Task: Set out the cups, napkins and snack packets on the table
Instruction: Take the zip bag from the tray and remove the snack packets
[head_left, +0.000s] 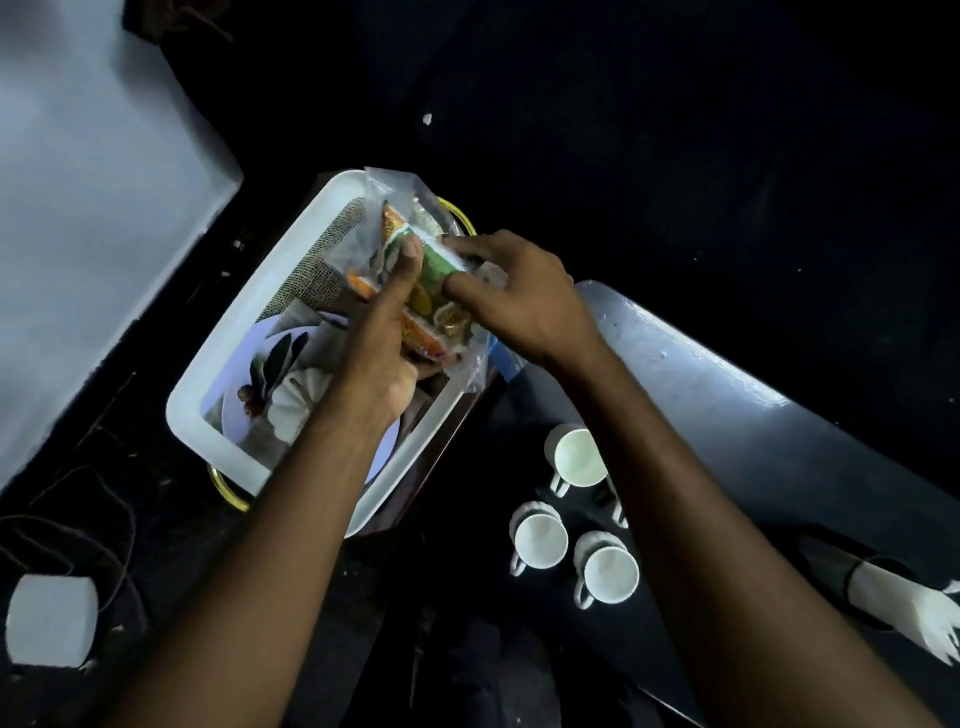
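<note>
Over the white bin (270, 291) I hold a clear plastic bag (384, 197) of snack packets (434, 280), green and orange. My left hand (384, 338) grips the bag from the left and below. My right hand (514, 291) closes on the packets from the right. Three white cups stand upright on the dark table: one (576, 457) nearest the bin, two (540, 538) (610, 571) closer to me. A rolled white napkin (904, 597) in a dark ring lies at the right edge.
The bin holds a white plate (244, 369), a folded white napkin (296, 400) and burlap cloth (322, 260). It rests on a tray with gold handles (228, 493). A grey chair back (727, 384) runs diagonally at right. A white block (52, 618) and cables lie lower left.
</note>
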